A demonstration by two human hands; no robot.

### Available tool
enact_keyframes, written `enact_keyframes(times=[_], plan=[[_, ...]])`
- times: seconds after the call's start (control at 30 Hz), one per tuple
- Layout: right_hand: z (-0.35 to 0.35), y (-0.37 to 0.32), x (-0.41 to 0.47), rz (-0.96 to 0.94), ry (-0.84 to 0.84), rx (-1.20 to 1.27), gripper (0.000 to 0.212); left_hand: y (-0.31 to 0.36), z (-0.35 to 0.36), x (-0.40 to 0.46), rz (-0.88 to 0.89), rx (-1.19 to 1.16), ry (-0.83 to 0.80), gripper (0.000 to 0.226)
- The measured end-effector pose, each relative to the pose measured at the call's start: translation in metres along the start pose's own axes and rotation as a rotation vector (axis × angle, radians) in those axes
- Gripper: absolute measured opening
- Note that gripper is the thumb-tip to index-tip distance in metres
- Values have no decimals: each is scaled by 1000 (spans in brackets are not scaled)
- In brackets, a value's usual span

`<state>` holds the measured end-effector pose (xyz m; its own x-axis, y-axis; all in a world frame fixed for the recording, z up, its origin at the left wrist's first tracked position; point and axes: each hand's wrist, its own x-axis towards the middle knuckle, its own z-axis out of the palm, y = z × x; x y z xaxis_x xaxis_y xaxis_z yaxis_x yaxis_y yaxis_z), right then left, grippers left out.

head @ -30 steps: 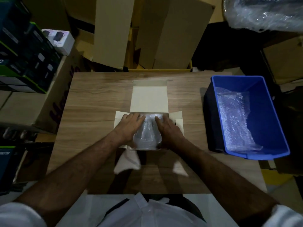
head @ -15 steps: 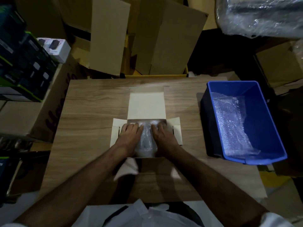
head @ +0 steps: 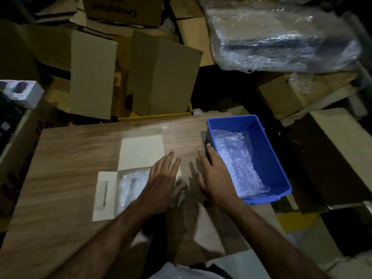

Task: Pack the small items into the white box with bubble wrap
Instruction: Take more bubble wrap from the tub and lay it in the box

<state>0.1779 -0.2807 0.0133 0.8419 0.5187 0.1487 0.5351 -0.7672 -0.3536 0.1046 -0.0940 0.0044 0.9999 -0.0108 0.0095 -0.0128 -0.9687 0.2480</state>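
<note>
The white box (head: 106, 190) lies open on the wooden table (head: 66, 150), its lid flap (head: 141, 153) folded back and a side flap spread to the left. Bubble wrap (head: 128, 185) fills its inside; what lies under the wrap is hidden. My left hand (head: 163, 182) hovers over the box's right side, fingers straight and spread, holding nothing. My right hand (head: 213, 178) is to the right of the box, fingers straight, its fingertips at the near-left wall of the blue bin (head: 269, 158). More bubble wrap (head: 237, 164) lies inside that bin.
Stacked cardboard cartons (head: 161, 77) crowd the far edge of the table. A plastic-wrapped bundle (head: 277, 35) sits at the back right. A small white product box (head: 22, 93) rests on cartons at the left. The blue bin overhangs the table's right edge.
Both hands have lifted off the bubble wrap in the box and moved right, toward the blue bin. The head camera has turned right, so the box now sits further left.
</note>
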Motion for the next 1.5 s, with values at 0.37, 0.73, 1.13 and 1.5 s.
enact_keyframes(times=[0.37,0.73,1.13,1.5], plan=[[-39,167,-29,152,-423,-88,88,129,50,91,79,-101,2,69],[9,214,1,-9,-724,-252,34,122,81,114,-30,-129,-86,72],[-1,240,-4,-17,-694,2,38,131,75,115,-74,-144,-127,74],[-22,241,-2,35,-621,223,25,134,68,115,-85,-132,-178,76]])
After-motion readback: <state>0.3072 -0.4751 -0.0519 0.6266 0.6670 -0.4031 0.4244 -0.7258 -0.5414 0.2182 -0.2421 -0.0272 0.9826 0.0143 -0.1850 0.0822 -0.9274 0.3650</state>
